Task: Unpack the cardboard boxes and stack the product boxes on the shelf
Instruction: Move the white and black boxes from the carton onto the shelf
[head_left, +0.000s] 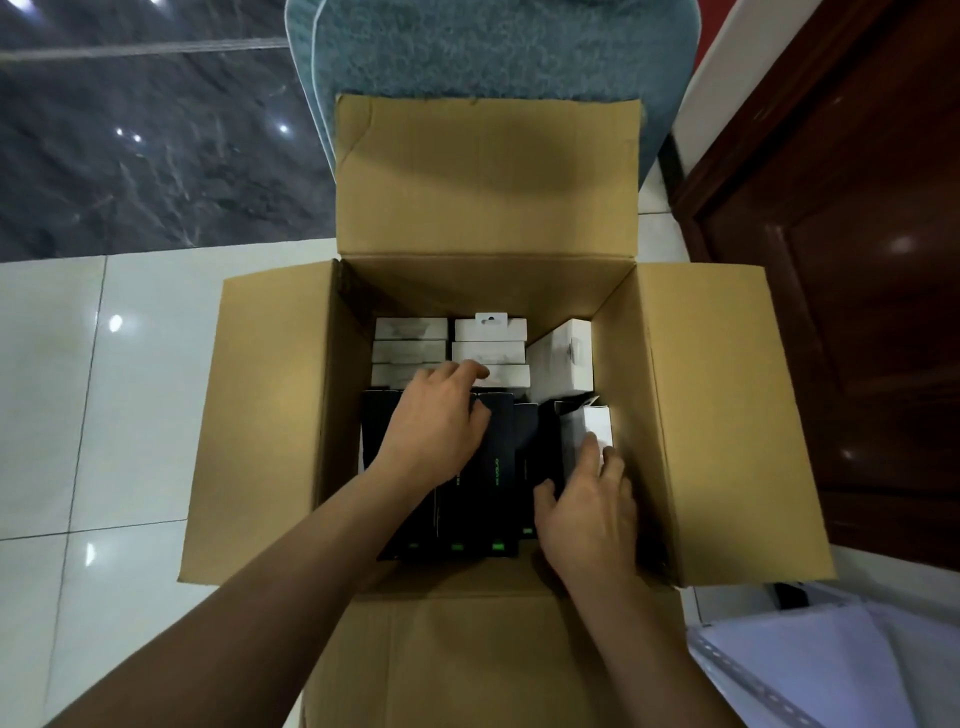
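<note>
An open cardboard box stands on the floor with all flaps folded out. Inside, several white product boxes are stacked at the far end and several black product boxes with green marks stand in a row nearer me. My left hand reaches in over the black boxes, its fingers curled down over their far ends by the white stack. My right hand lies at the right side, fingers fairly straight on a white box by the carton wall, thumb beside a black box.
A teal shaggy mat lies beyond the far flap. A dark wooden door is on the right. White metal shelf parts sit at the lower right. White floor tiles spread to the left, dark marble further back.
</note>
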